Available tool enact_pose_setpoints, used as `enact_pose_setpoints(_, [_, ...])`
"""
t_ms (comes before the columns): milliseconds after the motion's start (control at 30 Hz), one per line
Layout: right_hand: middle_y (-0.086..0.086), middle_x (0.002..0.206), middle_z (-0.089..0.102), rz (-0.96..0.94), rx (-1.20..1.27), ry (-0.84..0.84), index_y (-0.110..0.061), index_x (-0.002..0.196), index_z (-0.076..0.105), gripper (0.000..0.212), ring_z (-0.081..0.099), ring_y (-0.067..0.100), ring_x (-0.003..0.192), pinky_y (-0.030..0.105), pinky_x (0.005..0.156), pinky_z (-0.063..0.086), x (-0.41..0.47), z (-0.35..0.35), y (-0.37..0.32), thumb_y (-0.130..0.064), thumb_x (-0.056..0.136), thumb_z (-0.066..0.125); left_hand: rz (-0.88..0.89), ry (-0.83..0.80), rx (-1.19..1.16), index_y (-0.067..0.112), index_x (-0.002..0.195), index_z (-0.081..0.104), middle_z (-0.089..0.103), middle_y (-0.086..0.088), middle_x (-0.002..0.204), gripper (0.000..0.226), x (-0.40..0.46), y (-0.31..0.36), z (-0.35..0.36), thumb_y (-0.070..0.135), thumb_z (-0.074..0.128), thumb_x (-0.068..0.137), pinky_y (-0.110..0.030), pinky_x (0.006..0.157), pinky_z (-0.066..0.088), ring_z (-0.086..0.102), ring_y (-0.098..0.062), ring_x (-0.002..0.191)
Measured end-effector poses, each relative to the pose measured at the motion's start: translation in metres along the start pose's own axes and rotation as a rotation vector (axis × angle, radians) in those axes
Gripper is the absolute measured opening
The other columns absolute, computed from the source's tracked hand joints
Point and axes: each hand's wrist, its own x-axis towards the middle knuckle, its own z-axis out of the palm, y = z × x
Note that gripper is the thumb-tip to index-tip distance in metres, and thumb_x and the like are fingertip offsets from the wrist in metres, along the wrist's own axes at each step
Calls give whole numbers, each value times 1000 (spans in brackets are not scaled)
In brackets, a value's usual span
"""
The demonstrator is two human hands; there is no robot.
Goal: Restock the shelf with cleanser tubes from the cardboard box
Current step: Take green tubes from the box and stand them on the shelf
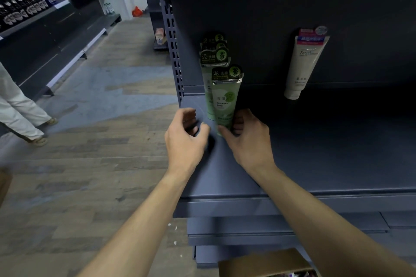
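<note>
The right hand (246, 139) pinches the front green cleanser tube (225, 105) at its cap end, standing it upright at 12 o'clock on the shelf (315, 153). The left hand (184, 139), fingers loosely curled and holding nothing, hovers at the tube's 9 o'clock, likely ready to steady it. The cardboard box (265, 262) sits at 6 o'clock.

Dark grey shelf (315, 153) carries upright green cleanser tubes (225, 101) and one white tube (301, 67).

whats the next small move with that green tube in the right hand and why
Probably let go of it and draw the hand back. The right hand grips the front green tube at its base; it stands upright on the shelf, just ahead of the other green tubes. The left hand holds nothing.
</note>
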Motion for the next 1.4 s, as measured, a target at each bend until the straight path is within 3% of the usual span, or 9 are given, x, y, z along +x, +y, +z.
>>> enact_pose_setpoints(100, [-2, 95, 68, 7, -14, -7, -18, 100, 59, 34, 68, 15, 84, 39, 75, 59, 1, 4, -1, -37, 79, 79, 12, 5, 18, 13, 112, 64, 69, 0, 103, 32, 1, -3, 0, 4, 67, 82, 0, 75, 42, 63, 0, 88])
enact_pose_setpoints(267, [0, 96, 69, 20, -22, -15, -17, 100, 59, 37, 68, 18, 88, 40, 76, 58, 1, 6, -6, -39, 78, 79, 23, 14, 37, 10, 115, 64, 68, 1, 106, 33, 2, -4, 0, 0, 65, 83, 2, 75, 40, 60, 7, 90])
enact_pose_setpoints(400, [-1, 96, 69, 35, -31, -15, -18, 99, 58, 36, 68, 20, 88, 41, 76, 58, 0, 11, -12, -40, 78, 78, 41, 20, 72, 11, 115, 63, 68, 3, 106, 34, 2, -7, 0, -4, 61, 84, 3, 76, 39, 61, -1, 91])
enact_pose_setpoints(533, [0, 95, 69, 39, -65, -29, -18, 99, 58, 35, 68, 22, 88, 41, 75, 57, 3, 13, -18, -41, 80, 76, 50, 13, 79, 11, 115, 63, 67, 3, 106, 35, 3, -8, 1, -4, 61, 84, 3, 76, 39, 60, 4, 91])
enact_pose_setpoints(800, [4, 98, 70, 32, -101, -24, -14, 102, 60, 36, 68, 26, 91, 39, 75, 56, 9, 16, -22, -39, 81, 74, 37, 7, 50, 11, 115, 63, 68, 1, 108, 33, 2, -8, 1, -2, 61, 85, -1, 78, 44, 64, -6, 97])
enact_pose_setpoints(1100, [5, 99, 69, 33, -159, -3, -13, 103, 59, 37, 67, 26, 92, 35, 74, 54, 7, 12, -20, -40, 83, 73, 38, 2, 56, 11, 114, 62, 68, 1, 107, 33, 3, -9, 1, -2, 61, 83, 0, 77, 43, 62, -1, 92])
enact_pose_setpoints(1233, [6, 100, 67, 29, -179, -8, -11, 104, 58, 37, 65, 26, 92, 27, 68, 43, 9, 11, -20, -40, 84, 72, 43, 2, 60, 12, 114, 62, 67, 3, 105, 35, 4, -11, 2, -2, 61, 82, 1, 77, 41, 61, -2, 91])
enact_pose_setpoints(1400, [6, 110, 67, 36, -204, -67, -11, 112, 58, 41, 64, 27, 102, 30, 75, 47, 11, 9, -22, -41, 86, 70, 42, 4, 47, 12, 113, 62, 67, 4, 103, 35, 5, -13, 2, -2, 61, 81, 0, 75, 43, 60, 5, 89])
